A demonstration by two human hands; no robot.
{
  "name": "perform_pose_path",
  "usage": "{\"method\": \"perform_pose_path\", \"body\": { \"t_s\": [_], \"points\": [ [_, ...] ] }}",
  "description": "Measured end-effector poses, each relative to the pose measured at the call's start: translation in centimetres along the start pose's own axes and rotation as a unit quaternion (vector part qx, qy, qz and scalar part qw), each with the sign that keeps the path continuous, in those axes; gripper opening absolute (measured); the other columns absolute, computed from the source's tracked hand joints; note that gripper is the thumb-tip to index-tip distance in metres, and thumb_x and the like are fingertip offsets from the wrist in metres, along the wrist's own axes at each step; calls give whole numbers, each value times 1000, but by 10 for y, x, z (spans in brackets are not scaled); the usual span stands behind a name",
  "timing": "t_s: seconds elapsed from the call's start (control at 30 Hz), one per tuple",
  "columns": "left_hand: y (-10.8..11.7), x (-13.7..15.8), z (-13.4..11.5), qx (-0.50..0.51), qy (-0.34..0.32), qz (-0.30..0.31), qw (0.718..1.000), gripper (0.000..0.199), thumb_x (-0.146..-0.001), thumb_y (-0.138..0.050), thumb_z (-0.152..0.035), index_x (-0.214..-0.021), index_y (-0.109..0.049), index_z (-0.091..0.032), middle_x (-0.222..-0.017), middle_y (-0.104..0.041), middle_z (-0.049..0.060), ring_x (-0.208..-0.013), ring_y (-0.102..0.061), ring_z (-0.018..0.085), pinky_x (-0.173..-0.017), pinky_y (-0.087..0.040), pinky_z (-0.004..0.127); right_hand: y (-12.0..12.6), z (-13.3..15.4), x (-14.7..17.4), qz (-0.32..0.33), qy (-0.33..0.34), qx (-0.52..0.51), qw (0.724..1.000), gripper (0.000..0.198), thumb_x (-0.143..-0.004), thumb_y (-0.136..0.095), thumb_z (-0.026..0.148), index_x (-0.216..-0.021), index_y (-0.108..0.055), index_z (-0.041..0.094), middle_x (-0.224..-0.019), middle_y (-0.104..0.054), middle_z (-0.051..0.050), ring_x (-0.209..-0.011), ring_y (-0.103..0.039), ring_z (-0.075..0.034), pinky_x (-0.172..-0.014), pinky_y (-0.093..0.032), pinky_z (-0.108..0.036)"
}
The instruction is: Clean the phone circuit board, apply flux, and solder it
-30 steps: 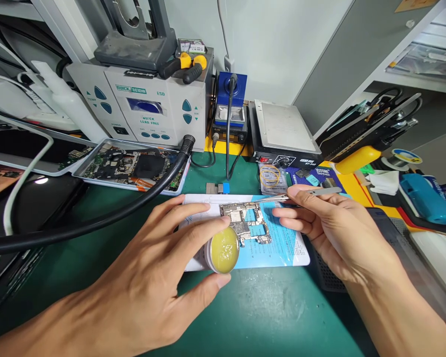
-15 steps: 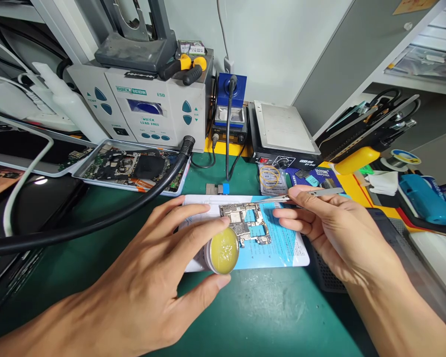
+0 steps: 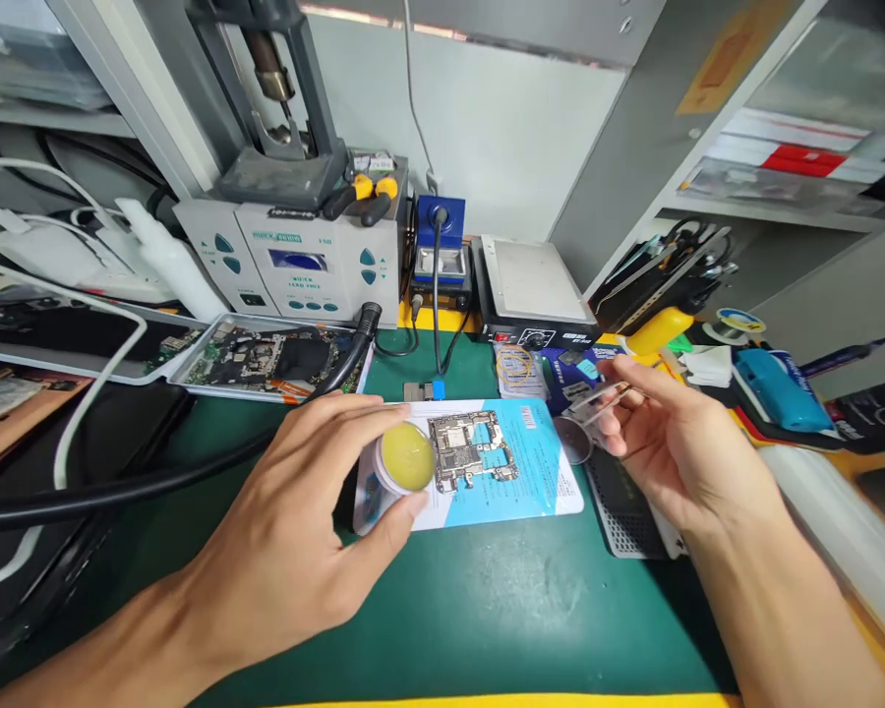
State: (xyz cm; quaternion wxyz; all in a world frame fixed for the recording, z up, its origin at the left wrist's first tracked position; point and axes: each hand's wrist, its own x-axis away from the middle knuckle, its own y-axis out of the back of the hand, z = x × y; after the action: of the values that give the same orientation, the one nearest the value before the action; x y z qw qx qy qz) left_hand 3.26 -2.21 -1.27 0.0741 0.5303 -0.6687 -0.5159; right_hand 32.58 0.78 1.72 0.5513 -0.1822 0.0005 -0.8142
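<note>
My left hand [image 3: 310,511] grips a small round jar of yellow paste [image 3: 407,457] between fingers and thumb. The jar is tilted so that its open top faces the circuit board. A phone-type circuit board [image 3: 457,460] lies on a white and blue card [image 3: 538,482], right beside the jar. Off the card's right edge, my right hand [image 3: 678,452] is closed around metal tweezers [image 3: 597,401], which are smeared by motion. Close under the tweezers is a round dark disc [image 3: 571,440]; its kind is unclear.
A hot air station [image 3: 302,265] stands at the back left, its black hose [image 3: 154,492] crossing the green mat [image 3: 531,610]. Behind the card are a soldering stand [image 3: 442,265] and a heating plate [image 3: 535,280]. A tray of boards [image 3: 265,359] sits left.
The tweezers have left the board and moved right with my right hand. My left hand and the jar have shifted slightly left. The camera view has tilted up.
</note>
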Motion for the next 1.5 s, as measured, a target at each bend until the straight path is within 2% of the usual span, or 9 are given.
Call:
{"method": "perform_pose_path", "body": {
  "t_s": [0.17, 0.4, 0.57, 0.77, 0.97, 1.07, 1.2, 1.37, 1.5],
  "points": [
    [4, -1, 6, -14, 16, 4, 1000, 32, -89, -62, -26, -119, -55, -20, -117, -60, 8, -114, -56, 26, -102, -43, 40, 10, 3, -2, 35, 7, 46, 998, 27, -95, -64, 38, -81, -63, 15, -54, -49, 9, -35, -38, -3, -28, -24, -15],
    [8, -2, 10, -45, 54, 48, 996, 25, -87, -60, -37, -106, -56, -21, -107, -61, 8, -103, -54, 29, -91, -46, 47, 13, -1, 22, 142, -6, 140, 980, 31, -100, -59, 45, -104, -65, 15, -85, -67, 0, -62, -62, -10, -56, -54, -25],
    [7, -2, 13, -71, 49, 60, 994, 31, -87, -62, -45, -104, -58, -20, -106, -63, 10, -99, -57, 30, -87, -48, 48, 12, -5, 52, 191, -32, 171, 966, 30, -100, -60, 43, -110, -65, 15, -97, -69, -3, -73, -66, -13, -64, -58, -30],
    [11, -17, -12, -113, -15, 87, 990, 55, -87, -64, -49, -131, -54, -17, -133, -58, 13, -124, -50, 33, -104, -43, 48, 28, -15, 72, 228, -58, 118, 965, 34, -99, -60, 44, -117, -64, 16, -105, -69, -6, -81, -68, -16, -70, -59, -34],
    [3, -50, -26, -147, -47, 181, 971, 53, -85, -70, -51, -127, -61, -18, -113, -66, 12, -107, -61, 32, -93, -50, 52, 37, -34, 69, 252, -82, 57, 963, 35, -99, -62, 41, -123, -62, 17, -117, -68, -8, -94, -69, -20, -79, -60, -40],
    [-1, -57, -23, -146, -59, 198, 968, 45, -90, -67, -48, -124, -61, -19, -115, -65, 9, -104, -63, 26, -93, -52, 49, 37, -39, 70, 253, -95, 36, 962, 35, -98, -62, 40, -124, -62, 17, -118, -68, -8, -95, -69, -21, -80, -60, -40],
    [2, -62, -31, -125, -76, 170, 975, 56, -81, -70, -40, -130, -56, -17, -113, -65, 12, -106, -61, 31, -96, -50, 52, 33, -37, 77, 219, -80, 11, 972, 33, -98, -62, 40, -122, -63, 17, -117, -68, -8, -95, -69, -20, -80, -60, -40],
    [14, -82, -68, -66, -130, 128, 981, 64, -80, -64, -32, -140, -46, -17, -123, -59, 13, -118, -56, 32, -104, -47, 49, 25, -26, 85, 162, -10, -20, 986, 31, -98, -63, 40, -118, -64, 16, -110, -69, -6, -86, -69, -17, -73, -60, -35],
    [19, -102, -104, -8, -180, 118, 977, 63, -79, -62, -24, -141, -48, -19, -124, -59, 12, -120, -54, 32, -106, -45, 49, 26, -16, 90, 129, 52, -48, 989, 24, -99, -62, 38, -101, -65, 14, -82, -64, 2, -56, -57, -8, -50, -49, -21]
  ]
}}
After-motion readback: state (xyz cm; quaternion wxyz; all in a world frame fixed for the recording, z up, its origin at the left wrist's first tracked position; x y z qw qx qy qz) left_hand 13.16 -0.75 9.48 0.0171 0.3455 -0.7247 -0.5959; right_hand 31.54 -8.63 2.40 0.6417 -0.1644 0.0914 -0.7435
